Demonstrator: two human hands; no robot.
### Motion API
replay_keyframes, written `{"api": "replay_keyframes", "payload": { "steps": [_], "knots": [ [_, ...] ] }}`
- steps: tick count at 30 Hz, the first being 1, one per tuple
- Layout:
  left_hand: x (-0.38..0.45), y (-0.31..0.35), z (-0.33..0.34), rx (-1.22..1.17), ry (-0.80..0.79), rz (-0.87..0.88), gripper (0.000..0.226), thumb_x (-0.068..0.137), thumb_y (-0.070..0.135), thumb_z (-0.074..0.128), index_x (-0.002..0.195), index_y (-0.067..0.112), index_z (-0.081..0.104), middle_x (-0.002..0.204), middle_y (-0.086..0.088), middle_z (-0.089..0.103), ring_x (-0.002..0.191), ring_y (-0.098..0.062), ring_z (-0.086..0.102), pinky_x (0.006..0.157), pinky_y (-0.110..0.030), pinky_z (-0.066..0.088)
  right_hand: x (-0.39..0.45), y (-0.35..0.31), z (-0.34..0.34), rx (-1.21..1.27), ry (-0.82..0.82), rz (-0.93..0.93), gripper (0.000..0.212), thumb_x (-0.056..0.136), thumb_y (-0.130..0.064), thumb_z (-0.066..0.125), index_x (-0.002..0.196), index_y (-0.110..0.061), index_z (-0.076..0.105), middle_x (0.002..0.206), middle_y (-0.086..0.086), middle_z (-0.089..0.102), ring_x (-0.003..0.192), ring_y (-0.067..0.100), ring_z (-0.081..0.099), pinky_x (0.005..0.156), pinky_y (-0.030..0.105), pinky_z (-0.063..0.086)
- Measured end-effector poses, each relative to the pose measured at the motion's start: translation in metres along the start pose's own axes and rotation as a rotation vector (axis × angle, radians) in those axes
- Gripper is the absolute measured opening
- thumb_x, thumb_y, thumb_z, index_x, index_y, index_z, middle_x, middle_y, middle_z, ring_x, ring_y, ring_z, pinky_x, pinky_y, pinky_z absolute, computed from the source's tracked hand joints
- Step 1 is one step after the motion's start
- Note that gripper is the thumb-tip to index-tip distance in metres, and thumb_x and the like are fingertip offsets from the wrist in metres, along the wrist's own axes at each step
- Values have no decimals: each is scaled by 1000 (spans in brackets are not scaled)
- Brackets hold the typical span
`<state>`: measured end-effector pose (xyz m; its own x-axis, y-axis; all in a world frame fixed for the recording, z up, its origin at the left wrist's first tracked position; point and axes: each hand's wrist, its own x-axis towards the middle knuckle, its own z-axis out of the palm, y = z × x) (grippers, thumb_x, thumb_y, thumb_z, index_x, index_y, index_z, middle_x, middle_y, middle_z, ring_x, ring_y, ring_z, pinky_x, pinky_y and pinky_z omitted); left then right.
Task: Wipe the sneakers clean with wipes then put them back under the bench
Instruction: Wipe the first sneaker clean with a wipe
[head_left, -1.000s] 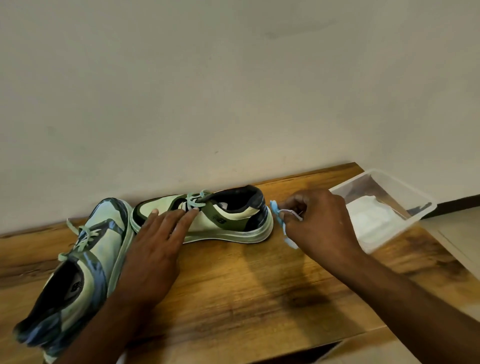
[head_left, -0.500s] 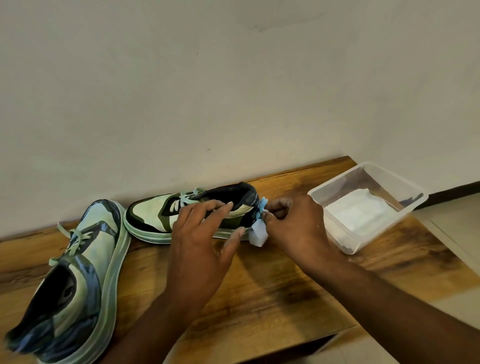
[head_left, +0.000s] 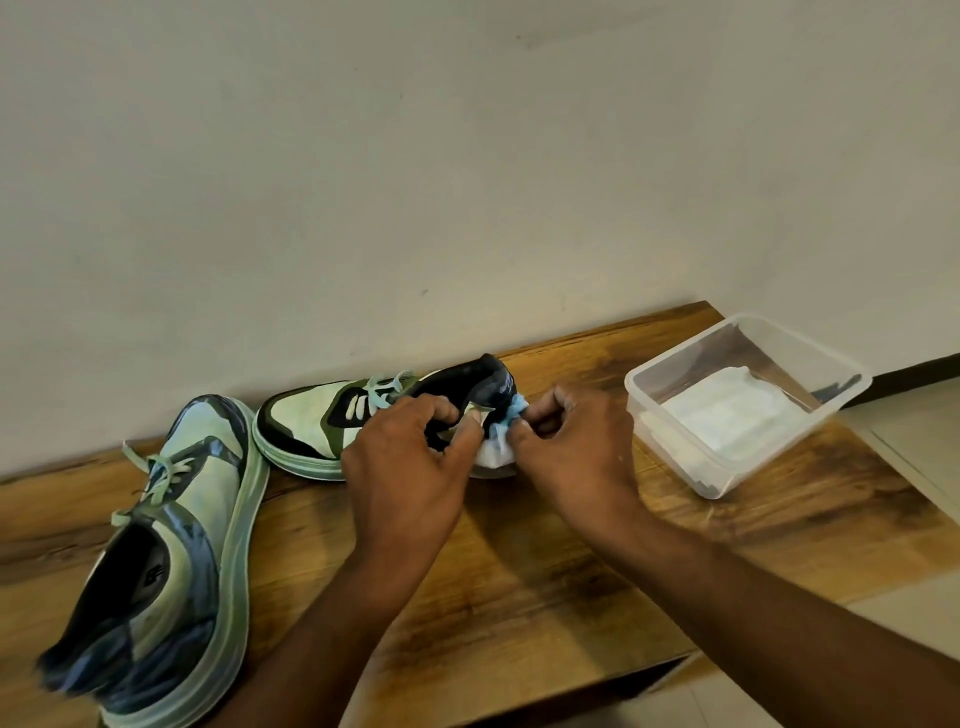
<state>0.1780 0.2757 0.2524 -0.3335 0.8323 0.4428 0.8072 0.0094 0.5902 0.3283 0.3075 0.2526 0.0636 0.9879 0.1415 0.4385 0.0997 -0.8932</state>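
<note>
Sneakers sit on the wooden table (head_left: 519, 582): the near sneaker (head_left: 166, 561) lies left of the hands, its heel toward the viewer. Beyond it, the far sneaker (head_left: 363, 421) stands along the wall (head_left: 467, 182). The left hand (head_left: 410, 467) curls its fingers round that shoe's dark collar, covering its middle. The right hand (head_left: 571, 452) pinches a white-and-blue wipe (head_left: 498, 441) against the heel, hiding the sole there. Right of the far sneaker, touching neither hand, a clear plastic tub (head_left: 675, 452) holds folded white wipes (head_left: 727, 415).
</note>
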Motion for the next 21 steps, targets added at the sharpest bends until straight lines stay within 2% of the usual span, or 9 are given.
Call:
{"api": "replay_keyframes", "payload": {
  "steps": [4,7,10,12,14,17,18,19,21],
  "knots": [
    [0,3,-2,-19,0,-63,25,89,54,67,86,32,77,90,16,76,76,1,68,85,-33,46,8,7,2,38,29,123,15,83,-20,84,81,-22,70,79,-7,70,70,12,72,60,37,64],
    [-1,3,-3,-24,4,-70,24,90,53,68,88,32,78,92,17,76,76,2,68,87,-35,49,8,5,5,109,69,183,12,84,-18,83,83,-20,71,79,-6,71,69,11,73,62,37,65],
    [-3,3,-5,-16,-1,-38,23,91,52,67,91,33,79,91,18,75,79,-1,69,83,-38,51,1,-8,9,261,35,68,14,87,-11,79,85,-22,70,80,-5,73,73,12,74,62,39,65],
    [-2,4,-8,0,-13,-23,24,89,53,64,91,35,79,88,18,74,79,-2,69,81,-40,49,-6,-18,10,276,-19,-83,12,90,-12,76,89,-22,70,81,-7,72,74,11,73,62,32,64],
    [-1,5,-9,3,-15,-22,24,88,54,64,90,36,80,86,19,73,79,-1,68,82,-43,50,-5,-19,9,165,-15,-152,8,91,-13,73,93,-19,69,83,-10,70,74,8,70,62,20,60],
    [-3,4,-10,-38,-7,-29,20,89,54,72,89,36,80,87,21,73,79,3,69,86,-46,52,11,-4,2,55,57,3,11,89,-11,74,90,-19,65,84,-10,66,74,4,66,60,10,53],
    [-4,3,-10,-50,-6,-25,19,89,54,72,89,36,80,86,22,73,79,4,69,86,-47,53,16,1,0,69,65,75,13,89,-11,75,88,-20,66,84,-10,67,75,5,67,64,12,56],
    [-4,3,-11,-61,-5,-22,21,89,57,71,89,37,79,86,24,73,79,4,69,84,-48,54,19,5,-1,104,68,128,14,88,-10,76,86,-21,67,84,-9,69,76,8,69,69,22,62],
    [-4,3,-12,-68,-12,-18,27,86,62,65,90,39,79,87,24,72,79,5,69,82,-48,56,16,2,0,167,74,111,12,88,-10,76,88,-19,70,84,-8,71,76,9,71,72,37,65]
  ]
}}
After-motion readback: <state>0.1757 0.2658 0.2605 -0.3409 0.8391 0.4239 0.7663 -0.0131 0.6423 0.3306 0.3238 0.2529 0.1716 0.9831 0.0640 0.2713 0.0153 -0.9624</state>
